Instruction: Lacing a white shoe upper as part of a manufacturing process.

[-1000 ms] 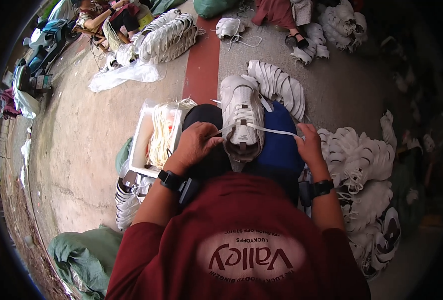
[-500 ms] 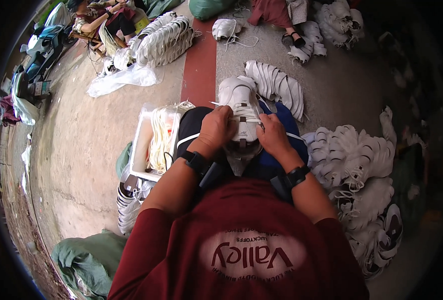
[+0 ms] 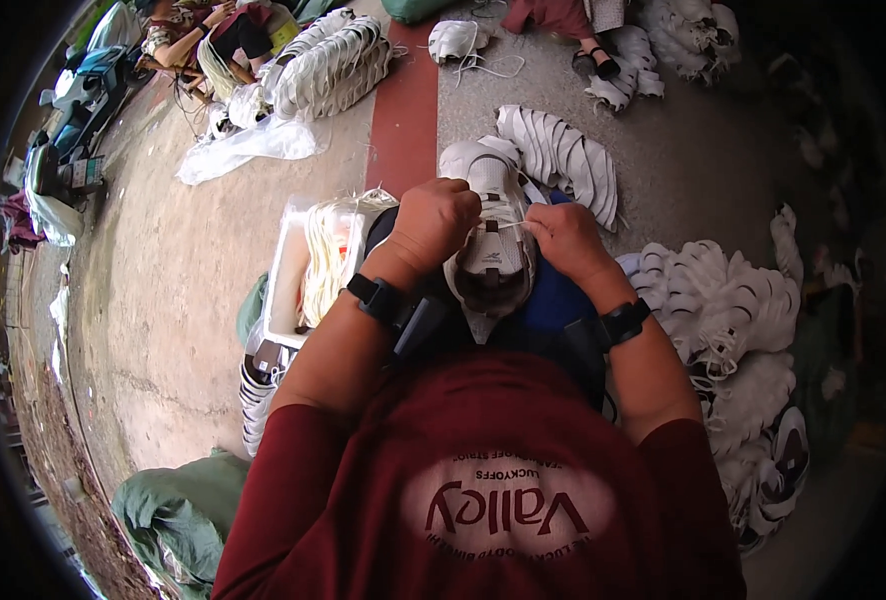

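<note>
A white shoe upper (image 3: 478, 168) rests between my knees, toe pointing away from me and its dark-lined opening towards me. White shoelace (image 3: 506, 225) runs across its tongue. My left hand (image 3: 435, 222) is closed at the upper's left side; its fingertips are turned away, but it seems to grip the lace. On the other side my right hand (image 3: 570, 240) pinches the lace, which stretches taut from its fingers to the eyelets.
A white foam box (image 3: 283, 300) of loose laces (image 3: 330, 265) stands at my left. Stacked uppers (image 3: 563, 165) lie beyond my knees, and a larger heap (image 3: 718, 300) sits at my right. A green sack (image 3: 183, 515) is at lower left; another person (image 3: 178, 40) sits far left.
My hands have moved apart, the left one up and leftward, the right one to the right. More of the shoe's tongue and opening shows, with lace drawn out towards my right hand.
</note>
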Action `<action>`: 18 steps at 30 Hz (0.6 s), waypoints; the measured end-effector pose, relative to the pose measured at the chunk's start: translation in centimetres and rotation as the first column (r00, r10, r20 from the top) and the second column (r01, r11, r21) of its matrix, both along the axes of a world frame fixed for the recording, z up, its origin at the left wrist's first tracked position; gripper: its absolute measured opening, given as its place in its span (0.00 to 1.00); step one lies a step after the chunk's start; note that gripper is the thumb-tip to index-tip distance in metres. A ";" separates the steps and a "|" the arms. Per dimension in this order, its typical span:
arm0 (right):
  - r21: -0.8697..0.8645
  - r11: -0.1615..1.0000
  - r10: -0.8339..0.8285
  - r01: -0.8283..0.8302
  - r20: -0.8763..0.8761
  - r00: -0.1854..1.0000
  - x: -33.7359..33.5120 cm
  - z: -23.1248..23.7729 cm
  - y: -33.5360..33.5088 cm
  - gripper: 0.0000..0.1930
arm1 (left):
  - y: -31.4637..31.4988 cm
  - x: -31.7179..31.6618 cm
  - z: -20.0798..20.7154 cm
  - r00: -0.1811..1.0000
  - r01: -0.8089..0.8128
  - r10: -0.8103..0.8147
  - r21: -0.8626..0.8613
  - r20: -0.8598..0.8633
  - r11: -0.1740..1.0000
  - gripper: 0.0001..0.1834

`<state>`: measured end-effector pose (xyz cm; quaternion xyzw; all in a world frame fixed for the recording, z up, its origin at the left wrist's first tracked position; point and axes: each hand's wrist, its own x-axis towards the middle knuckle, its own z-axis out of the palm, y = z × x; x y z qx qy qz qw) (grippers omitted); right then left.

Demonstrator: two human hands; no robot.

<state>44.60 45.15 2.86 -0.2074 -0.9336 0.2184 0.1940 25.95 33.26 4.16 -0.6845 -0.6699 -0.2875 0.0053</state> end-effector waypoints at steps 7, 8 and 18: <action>0.342 0.934 0.094 -0.103 0.044 0.995 2.0 -2.8 -1.1 0.08 | -3.6 -0.1 -1.9 0.974 0.213 -0.206 0.066 -0.098 0.975 0.04; 0.367 0.924 0.107 -0.105 0.015 0.994 2.2 -3.0 -1.1 0.09 | -3.8 0.1 -1.9 0.977 0.199 -0.195 0.041 -0.086 0.979 0.05; 0.055 0.994 0.096 -0.092 -0.064 0.993 1.4 -2.4 -1.5 0.11 | -3.7 2.2 -3.3 0.938 -0.025 0.025 -0.003 0.345 1.000 0.10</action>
